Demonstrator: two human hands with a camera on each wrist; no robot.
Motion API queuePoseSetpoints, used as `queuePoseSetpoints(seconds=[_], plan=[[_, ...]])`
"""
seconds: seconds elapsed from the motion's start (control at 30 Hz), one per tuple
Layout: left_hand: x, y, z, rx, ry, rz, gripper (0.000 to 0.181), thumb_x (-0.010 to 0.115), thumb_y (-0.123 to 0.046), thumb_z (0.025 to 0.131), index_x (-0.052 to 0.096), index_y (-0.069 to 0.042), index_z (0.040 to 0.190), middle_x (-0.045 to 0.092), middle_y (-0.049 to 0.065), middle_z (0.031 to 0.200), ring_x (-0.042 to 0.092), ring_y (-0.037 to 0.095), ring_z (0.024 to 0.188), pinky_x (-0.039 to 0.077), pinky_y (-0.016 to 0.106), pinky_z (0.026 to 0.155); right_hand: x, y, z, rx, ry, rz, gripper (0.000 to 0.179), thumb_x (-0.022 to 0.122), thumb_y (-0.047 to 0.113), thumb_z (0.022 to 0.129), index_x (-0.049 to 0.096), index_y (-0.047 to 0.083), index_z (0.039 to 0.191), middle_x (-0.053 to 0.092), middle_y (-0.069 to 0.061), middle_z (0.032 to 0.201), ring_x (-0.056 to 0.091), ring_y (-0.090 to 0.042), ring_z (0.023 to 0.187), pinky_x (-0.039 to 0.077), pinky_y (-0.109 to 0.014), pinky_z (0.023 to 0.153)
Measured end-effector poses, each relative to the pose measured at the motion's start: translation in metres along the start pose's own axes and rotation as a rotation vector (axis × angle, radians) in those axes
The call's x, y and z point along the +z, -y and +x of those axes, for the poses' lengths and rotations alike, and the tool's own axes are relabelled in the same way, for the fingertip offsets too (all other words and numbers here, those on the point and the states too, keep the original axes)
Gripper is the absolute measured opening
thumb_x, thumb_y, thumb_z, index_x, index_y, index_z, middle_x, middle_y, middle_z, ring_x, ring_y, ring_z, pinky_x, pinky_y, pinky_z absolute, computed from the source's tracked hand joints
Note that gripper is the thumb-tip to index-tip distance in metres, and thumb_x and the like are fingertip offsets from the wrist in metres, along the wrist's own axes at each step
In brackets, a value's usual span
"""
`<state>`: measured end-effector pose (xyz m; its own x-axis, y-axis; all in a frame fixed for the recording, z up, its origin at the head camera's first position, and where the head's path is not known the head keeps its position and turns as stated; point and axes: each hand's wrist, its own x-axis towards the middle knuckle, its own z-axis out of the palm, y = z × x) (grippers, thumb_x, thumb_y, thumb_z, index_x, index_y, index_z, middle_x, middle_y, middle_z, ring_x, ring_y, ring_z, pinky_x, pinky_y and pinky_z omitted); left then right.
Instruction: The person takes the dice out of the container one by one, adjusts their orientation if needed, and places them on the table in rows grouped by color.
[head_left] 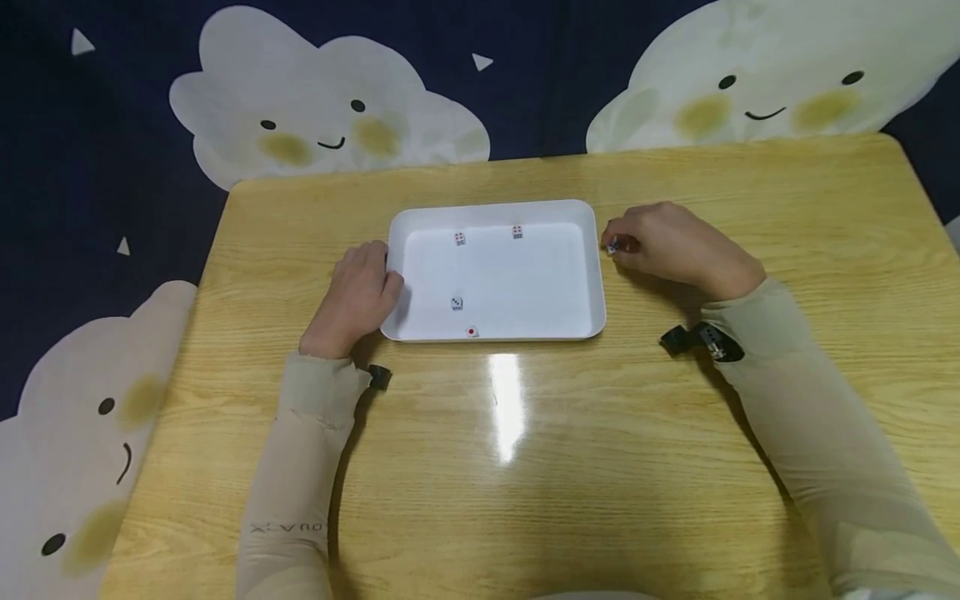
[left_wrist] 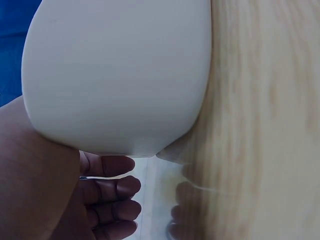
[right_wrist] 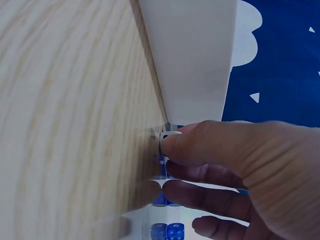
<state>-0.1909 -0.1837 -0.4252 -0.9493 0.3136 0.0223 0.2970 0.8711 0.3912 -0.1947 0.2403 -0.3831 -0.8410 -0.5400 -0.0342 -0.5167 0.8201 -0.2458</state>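
Note:
A white rectangular tray (head_left: pixel 540 283) holds several white dice, two with red-dotted tops near its far wall. Another white die (head_left: pixel 457 303) with black dots lies toward the left, near a die (head_left: pixel 472 332) showing one red dot. My left hand (head_left: pixel 356 292) grips the tray's left end, thumb over the rim and fingers outside. Just beyond the right end, my right hand (head_left: pixel 675 242) pinches a white die (right_wrist: pixel 171 134) between thumb and finger, low at the table. Blue dice (right_wrist: pixel 175 231) stand behind those fingers in the right wrist view; the hand mostly hides them from above.
The wooden table (head_left: pixel 585 467) carries the tray near its far edge. Behind it hangs a dark blue cloth with smiling white clouds (head_left: pixel 322 108). Small black devices (head_left: pixel 716 342) sit at both wrists. Light glares off the table in front of the tray.

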Motion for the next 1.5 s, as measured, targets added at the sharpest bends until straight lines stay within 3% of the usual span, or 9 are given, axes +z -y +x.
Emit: queuePoseSetpoints(seconds=[0.23,0.4,0.67,0.87,1.13,1.5], plan=[[0.001,0.003,-0.001,-0.002,-0.004,-0.009,0.025,0.037,-0.017,0.095,0.05,0.004,0.099,0.049,0.017,0.088,0.045,0.037,0.086,0.035,0.044,0.081,-0.005,0.004,0.002,0.024,0.011,0.006,0.018,0.07,0.008,0.091,0.076,0.008,0.108,0.073,-0.008,0.094,0.062,-0.02,0.081,0.053,-0.043,0.08],[0.001,0.003,0.0,0.005,-0.007,-0.014,0.024,0.037,-0.016,0.095,0.05,0.004,0.099,0.049,0.017,0.088,0.045,0.037,0.085,0.036,0.045,0.082,-0.014,0.008,0.002,0.031,-0.036,0.025,0.021,0.071,0.01,0.09,0.076,0.009,0.11,0.074,-0.009,0.1,0.065,-0.022,0.085,0.053,-0.043,0.082],[-0.001,0.001,0.006,0.016,0.036,-0.03,0.024,0.036,-0.017,0.096,0.048,0.003,0.1,0.048,0.016,0.09,0.045,0.037,0.089,0.035,0.045,0.086,-0.028,0.017,0.01,0.033,-0.093,0.013,0.027,0.071,0.012,0.092,0.074,0.005,0.118,0.075,-0.013,0.099,0.066,-0.023,0.079,0.05,-0.037,0.07],[-0.005,0.001,0.004,0.0,0.026,-0.014,0.023,0.036,-0.018,0.095,0.048,0.001,0.1,0.049,0.016,0.09,0.044,0.036,0.088,0.035,0.044,0.084,-0.034,0.029,0.026,-0.011,-0.122,0.022,0.027,0.071,0.017,0.095,0.074,0.003,0.118,0.077,-0.013,0.097,0.069,-0.024,0.08,0.053,-0.039,0.072],[-0.002,0.003,0.002,-0.026,0.064,-0.025,0.025,0.036,-0.019,0.097,0.049,0.002,0.104,0.05,0.017,0.096,0.044,0.038,0.095,0.036,0.047,0.087,-0.04,0.049,0.05,-0.028,-0.057,0.038,0.025,0.066,0.019,0.097,0.075,0.005,0.117,0.077,-0.014,0.107,0.072,-0.027,0.09,0.058,-0.044,0.08],[0.003,0.005,0.003,-0.026,0.054,-0.006,0.024,0.037,-0.019,0.097,0.049,0.001,0.103,0.05,0.016,0.094,0.046,0.037,0.093,0.038,0.047,0.086,-0.035,0.074,0.076,-0.082,-0.069,0.09,0.025,0.065,0.019,0.098,0.075,0.005,0.116,0.077,-0.012,0.109,0.069,-0.026,0.092,0.057,-0.042,0.083]])
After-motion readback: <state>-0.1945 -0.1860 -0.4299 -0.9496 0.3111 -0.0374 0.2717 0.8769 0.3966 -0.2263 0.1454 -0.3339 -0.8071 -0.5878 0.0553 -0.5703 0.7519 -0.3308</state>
